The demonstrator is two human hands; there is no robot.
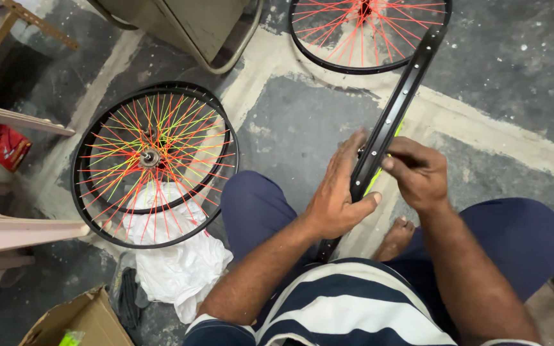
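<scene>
Floor: grey, patchy concrete; the person sits on it with knees spread, and everything here lies or stands on it.
Finished wheels: one spoked wheel with red, orange and yellow-green spokes lies flat to the person's left, over a white plastic bag; a second spoked wheel lies ahead at the top edge, touched by the far end of the rim.
Black rim: a bare hoop seen nearly edge-on, so it reads as a long black bar. Its long axis runs from between the knees, low and close to the body, up and away to the right.
Rim relative to hands: it passes straight between them, the near half in reach of both; neither arm needs to stretch.
Left hand: fingers extended and mostly open, palm laid along the rim's left side, thumb hooked against its lower edge.
Right hand: curled closed, pinching something small at the rim's right edge; what it is cannot be made out.
Yellow-green strip: shows along the rim just below the right hand's fingertips.
</scene>
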